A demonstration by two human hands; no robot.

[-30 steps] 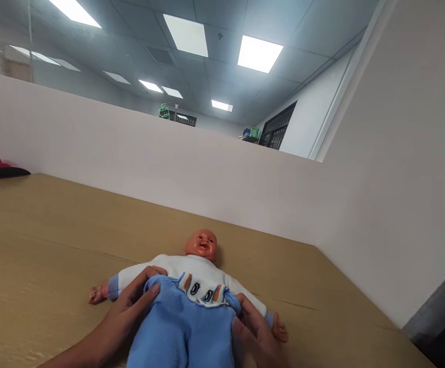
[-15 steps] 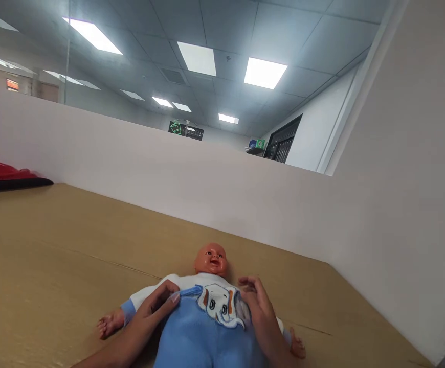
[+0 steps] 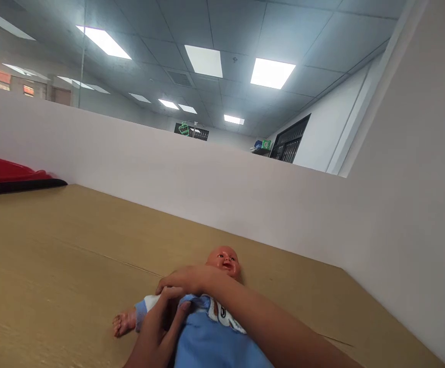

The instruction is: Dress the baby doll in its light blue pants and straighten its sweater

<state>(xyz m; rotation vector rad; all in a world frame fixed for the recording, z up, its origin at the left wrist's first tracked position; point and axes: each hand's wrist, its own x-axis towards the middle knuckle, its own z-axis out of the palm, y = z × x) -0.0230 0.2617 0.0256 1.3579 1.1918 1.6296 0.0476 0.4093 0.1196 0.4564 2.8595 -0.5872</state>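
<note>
Doll lies face up near table front edge. Left hand pinches blue strap at shoulder; right hand reaches across, fingers on it too. Risk: strap slips, overalls bunch, doll shifts.

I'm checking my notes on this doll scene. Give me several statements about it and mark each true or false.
1. The doll lies on its back on the brown cardboard surface. True.
2. The right hand rests beside the doll, off its body. False: the right arm crosses over the doll's chest, and the hand lies on its far shoulder.
3. The left hand is at the blue overalls, near the strap. True.
4. The doll wears a red outfit. False: it wears blue overalls over a white top.
5. A red object lies far left, by the white partition. True.
</note>
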